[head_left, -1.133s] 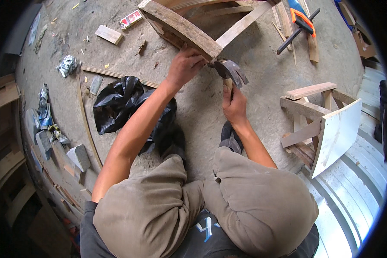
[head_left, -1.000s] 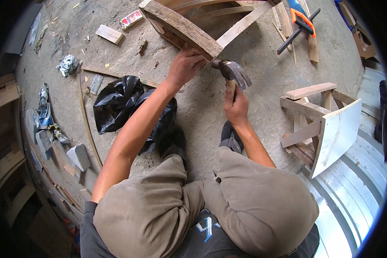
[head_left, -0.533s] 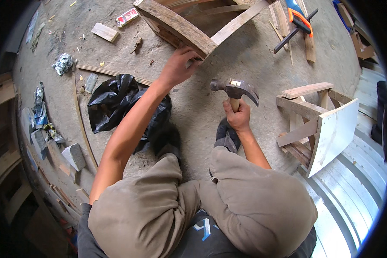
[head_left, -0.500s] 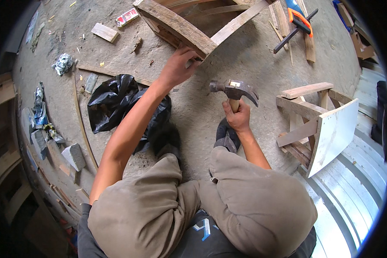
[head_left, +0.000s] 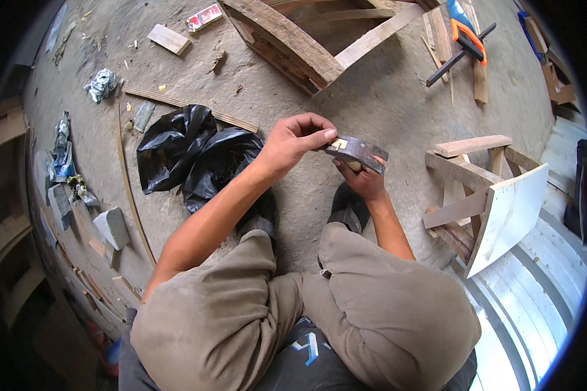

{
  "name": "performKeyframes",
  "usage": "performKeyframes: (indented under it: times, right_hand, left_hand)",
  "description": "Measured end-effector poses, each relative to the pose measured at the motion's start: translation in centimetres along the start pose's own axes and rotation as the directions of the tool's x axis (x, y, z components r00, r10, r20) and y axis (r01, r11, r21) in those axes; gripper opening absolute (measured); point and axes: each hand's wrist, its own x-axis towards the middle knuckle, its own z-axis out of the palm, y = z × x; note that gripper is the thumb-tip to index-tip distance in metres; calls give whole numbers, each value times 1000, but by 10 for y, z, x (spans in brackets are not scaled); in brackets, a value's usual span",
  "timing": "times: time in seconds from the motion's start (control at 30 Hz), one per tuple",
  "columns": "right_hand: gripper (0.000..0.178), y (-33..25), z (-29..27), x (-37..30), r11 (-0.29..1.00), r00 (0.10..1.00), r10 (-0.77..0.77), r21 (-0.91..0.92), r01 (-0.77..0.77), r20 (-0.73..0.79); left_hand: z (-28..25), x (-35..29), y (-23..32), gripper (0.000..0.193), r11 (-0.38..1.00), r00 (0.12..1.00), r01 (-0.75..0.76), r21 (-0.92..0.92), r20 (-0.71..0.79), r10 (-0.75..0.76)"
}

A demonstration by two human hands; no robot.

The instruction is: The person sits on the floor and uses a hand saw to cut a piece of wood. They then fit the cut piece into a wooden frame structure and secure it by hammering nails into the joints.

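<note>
My right hand [head_left: 365,184] is closed round the wooden handle of a claw hammer [head_left: 362,151], whose dark steel head lies sideways between my hands. My left hand [head_left: 299,144] has its thumb and fingers closed at the striking end of the head, which they mostly hide. Whether a small thing is pinched there too does not show. Just beyond my hands, a slatted wooden frame [head_left: 293,36] lies on the floor, one corner pointing toward me.
A smaller wooden frame with a white panel [head_left: 510,218] stands at right, by corrugated metal sheeting [head_left: 535,287]. An orange-and-black tool [head_left: 469,44] rests on wood strips at far right. Left lie a black plastic bag [head_left: 176,150], a wood block [head_left: 169,39], a small box [head_left: 204,17] and a grey block [head_left: 112,228].
My left hand has left the wooden frame's corner and come back to the hammer head. The hammer has tilted and turned in my right hand. The view has shifted slightly.
</note>
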Motion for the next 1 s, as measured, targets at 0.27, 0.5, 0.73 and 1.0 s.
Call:
performKeyframes:
  times: [0.27, 0.5, 0.73, 1.0]
  right_hand:
    - [25, 2, 3, -9, 996, 999, 51, 68, -51, -7]
    - [21, -26, 4, -10, 906, 898, 408, 46, -420, 163]
    - [40, -34, 3, 10, 565, 505, 641, 91, -820, 578]
    - [63, -57, -16, 5, 430, 661, 370, 510, -745, 653]
  left_hand:
    - [5, -3, 5, 24, 995, 993, 96, -40, 78, -93]
    - [-10, -2, -23, 22, 984, 989, 121, -127, -64, -130]
    - [-21, -13, -48, 29, 980, 935, -26, 196, -342, 93]
    - [-28, -13, -63, 30, 927, 870, 213, -308, -371, -323]
